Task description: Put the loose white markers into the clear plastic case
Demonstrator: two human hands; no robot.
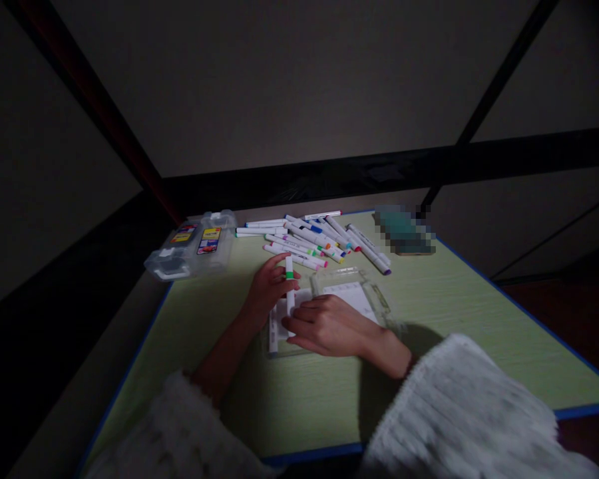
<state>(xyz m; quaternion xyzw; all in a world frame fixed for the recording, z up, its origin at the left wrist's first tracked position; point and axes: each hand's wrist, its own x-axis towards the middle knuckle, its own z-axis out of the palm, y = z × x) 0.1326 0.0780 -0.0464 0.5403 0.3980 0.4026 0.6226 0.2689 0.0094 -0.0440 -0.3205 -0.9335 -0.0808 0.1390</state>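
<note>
A white marker with a green band (289,275) is held upright over the clear plastic case (324,285) in front of me. My left hand (269,289) grips its upper part between thumb and fingers. My right hand (329,326) has its fingers closed around the lower end, partly hiding it. Beneath both hands the open case shows white inner parts, and a white marker (273,336) lies along its left side. Just beyond the case is a loose pile of white markers (304,234) with coloured ends.
More clear plastic cases with colourful labels (219,263) stand at the table's far left. A pixelated, phone-like flat object (404,233) lies at the far right. The light green table (459,299) has a blue edge, and a wall rises behind it.
</note>
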